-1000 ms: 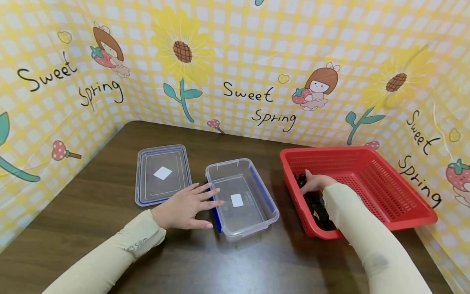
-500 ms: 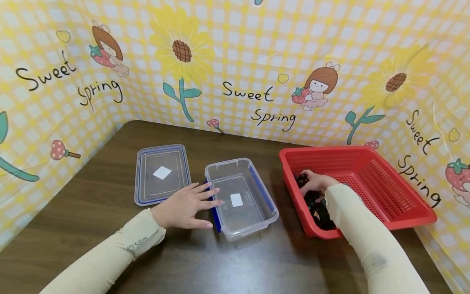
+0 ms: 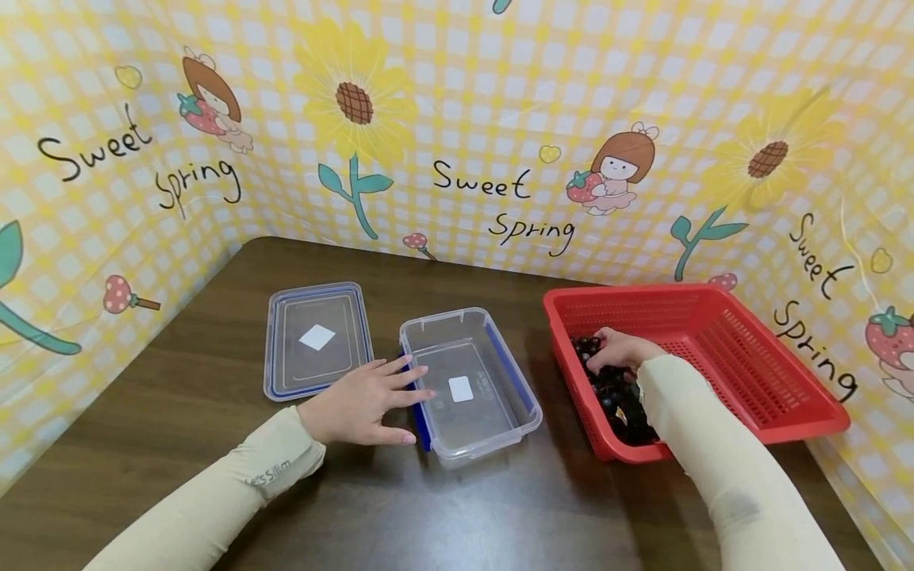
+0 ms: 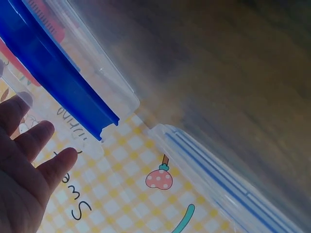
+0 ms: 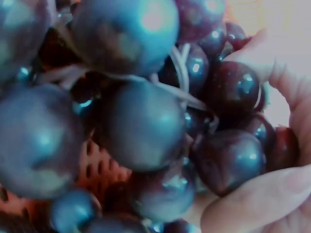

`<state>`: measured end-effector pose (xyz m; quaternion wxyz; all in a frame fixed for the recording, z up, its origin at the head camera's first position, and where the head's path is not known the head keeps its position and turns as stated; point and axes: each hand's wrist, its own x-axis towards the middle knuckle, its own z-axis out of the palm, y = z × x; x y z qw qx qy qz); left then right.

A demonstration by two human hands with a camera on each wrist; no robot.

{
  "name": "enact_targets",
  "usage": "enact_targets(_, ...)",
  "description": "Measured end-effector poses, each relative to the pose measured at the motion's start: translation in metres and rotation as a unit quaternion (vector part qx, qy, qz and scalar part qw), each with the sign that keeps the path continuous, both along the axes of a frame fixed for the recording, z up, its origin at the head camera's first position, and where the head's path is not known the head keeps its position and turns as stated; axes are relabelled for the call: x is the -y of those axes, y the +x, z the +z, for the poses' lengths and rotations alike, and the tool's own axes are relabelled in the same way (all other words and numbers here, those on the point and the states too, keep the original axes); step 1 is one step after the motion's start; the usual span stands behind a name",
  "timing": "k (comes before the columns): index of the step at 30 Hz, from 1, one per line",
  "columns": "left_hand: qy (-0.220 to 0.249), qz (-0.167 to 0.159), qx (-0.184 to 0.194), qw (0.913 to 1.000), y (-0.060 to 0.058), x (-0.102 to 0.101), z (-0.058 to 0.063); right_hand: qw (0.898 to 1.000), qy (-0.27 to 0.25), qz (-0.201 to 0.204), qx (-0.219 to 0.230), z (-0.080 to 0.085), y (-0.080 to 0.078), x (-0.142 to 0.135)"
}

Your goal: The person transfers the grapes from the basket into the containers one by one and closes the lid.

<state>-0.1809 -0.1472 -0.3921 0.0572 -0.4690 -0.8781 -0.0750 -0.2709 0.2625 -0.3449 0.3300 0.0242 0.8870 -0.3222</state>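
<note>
A bunch of dark grapes lies along the left side of a red basket. My right hand reaches into the basket and grips the far part of the bunch. In the right wrist view, thumb and fingers curl round several grapes, with pale stems between them. My left hand has its fingers spread, the tips at the left rim of a clear plastic box. A blue side latch of that box hangs beside the left fingers in the left wrist view.
A clear lid with a blue seal and a white label lies on the brown table, left of the box. Checked cloth printed with flowers stands behind and at both sides.
My right hand has shifted slightly up and to the right at the far end of the grapes, and more of the bunch shows. The left hand stays at the box.
</note>
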Motion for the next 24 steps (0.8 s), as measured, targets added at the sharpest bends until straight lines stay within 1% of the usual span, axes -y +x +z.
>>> enact_targets(5,0.0,-0.003,-0.016,0.9999,-0.002,0.001,0.0,1.0,0.016,0.017,0.006,0.01,-0.001,-0.001)
enact_targets(7,0.001,-0.004,-0.021,0.9998,-0.003,0.001,-0.001,1.0,0.021,0.023,-0.002,0.013,-0.001,-0.002)
enact_targets(12,0.001,-0.007,-0.022,0.9997,-0.003,0.001,-0.002,0.999,0.021,0.022,-0.02,0.021,0.003,-0.003)
enact_targets(14,0.0,-0.008,-0.023,0.9997,-0.003,0.001,-0.002,0.999,0.023,0.021,-0.02,0.025,0.005,-0.005)
enact_targets(18,-0.001,-0.007,-0.025,0.9997,-0.003,0.0,-0.002,0.999,0.031,0.022,-0.025,0.036,0.009,-0.008)
enact_targets(24,-0.005,0.002,-0.01,0.9999,-0.002,0.0,-0.002,0.998,0.039,0.022,-0.035,0.058,0.012,-0.009)
